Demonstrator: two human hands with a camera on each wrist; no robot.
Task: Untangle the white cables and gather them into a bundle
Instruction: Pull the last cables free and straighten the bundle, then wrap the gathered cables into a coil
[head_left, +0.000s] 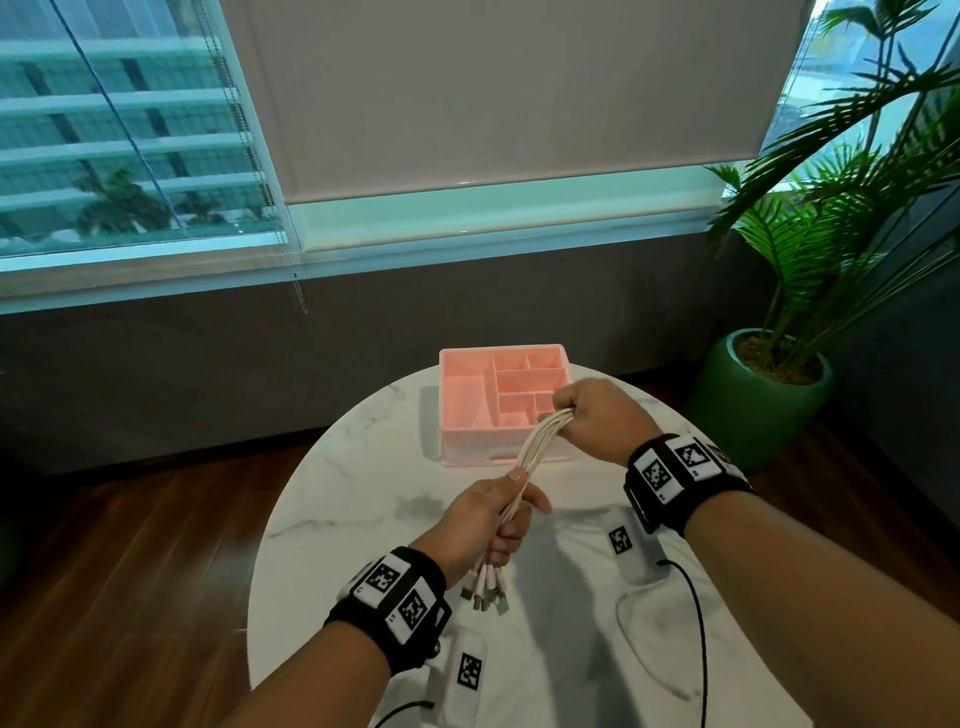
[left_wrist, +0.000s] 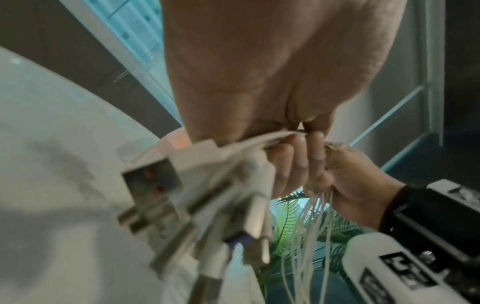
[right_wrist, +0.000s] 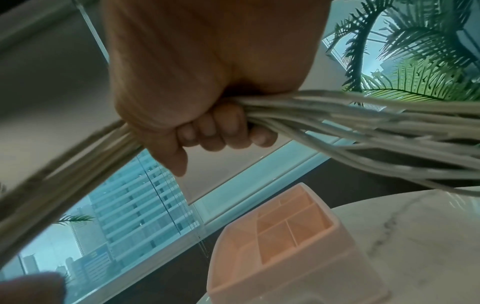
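Both hands hold the cables (head_left: 527, 457) as one taut bundle above the desk (head_left: 363, 499). The left hand (head_left: 480, 519) has its fingers curled round the plug end; the right hand (head_left: 597, 421) fists the far end, above the pink organizer (head_left: 462, 405).

No word, brand or number can be read anywhere. The only signs are black-and-white square code markers — two on the black band (head_left: 390, 596) of the left wrist and two on the band (head_left: 675, 475) of the right wrist, each with a tiny character at its corner, too small to make out. One more such marker stands on each of the two white devices on the table (head_left: 363, 488) — one (head_left: 623, 540) near the right forearm, one (head_left: 467, 673) under the left forearm.
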